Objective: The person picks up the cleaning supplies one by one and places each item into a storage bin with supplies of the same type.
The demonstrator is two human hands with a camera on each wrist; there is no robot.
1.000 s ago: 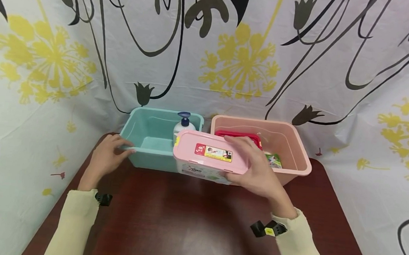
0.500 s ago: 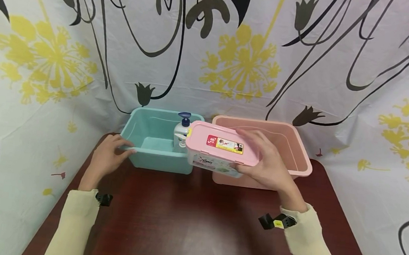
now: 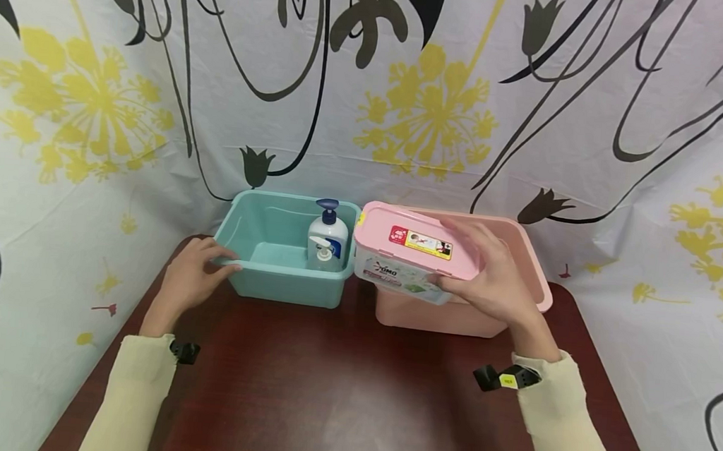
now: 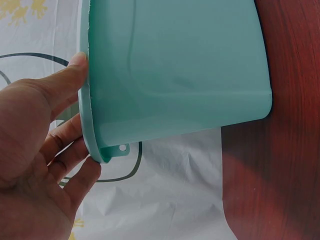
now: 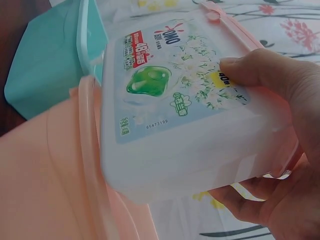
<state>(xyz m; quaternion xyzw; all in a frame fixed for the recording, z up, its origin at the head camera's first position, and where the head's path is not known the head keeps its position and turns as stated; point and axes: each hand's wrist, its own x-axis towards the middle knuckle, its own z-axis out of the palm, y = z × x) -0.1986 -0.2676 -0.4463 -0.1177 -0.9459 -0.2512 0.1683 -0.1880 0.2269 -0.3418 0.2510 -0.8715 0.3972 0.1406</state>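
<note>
My right hand (image 3: 497, 282) grips a box of laundry capsules (image 3: 405, 278) by its right end, thumb on the front and fingers across the back. The box has a pink lid, a white body and a printed label with a green capsule, clear in the right wrist view. It is tilted over the front left part of the pink bin (image 3: 443, 320) and hides much of the inside. My left hand (image 3: 195, 272) holds the front left corner of the teal bin's rim (image 4: 86, 110), thumb and fingers on the rim. Inside the teal bin stands a white pump bottle (image 3: 327, 240) with a dark blue pump.
Both bins stand side by side at the back of a dark red-brown table (image 3: 323, 392). Patterned cloth (image 3: 408, 116) hangs behind them and along both sides. A small black wrist camera (image 3: 505, 378) sits at my right sleeve.
My right hand has carried the capsule box rightward and farther back, from beside the teal bin to over the pink one. The pump bottle is now fully uncovered. My left hand stays put.
</note>
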